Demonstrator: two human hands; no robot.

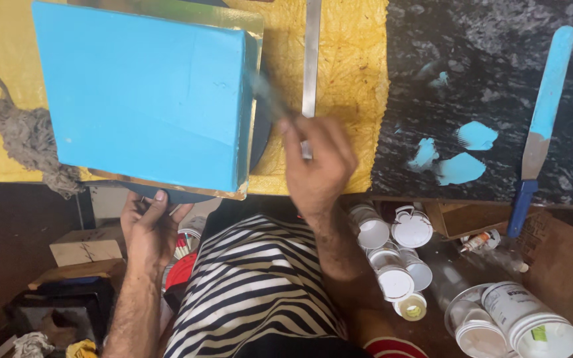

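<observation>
blue cake (pixel 144 93) | right hand (pixel 316 166) smoothing side with spatula (pixel 270 96) | left hand (pixel 148 229) at turntable (pixel 180 195)

A square cake (pixel 144 99) coated in smooth sky-blue icing sits at about ten o'clock in the view, on a gold board (pixel 254 40) whose shiny edge shows along its right and near sides. The board rests on a dark round turntable (pixel 167 194), visible only as a curved rim beneath it. A blurred metal blade (pixel 268 96), slanted, touches the cake's right face at its three o'clock side.
</observation>
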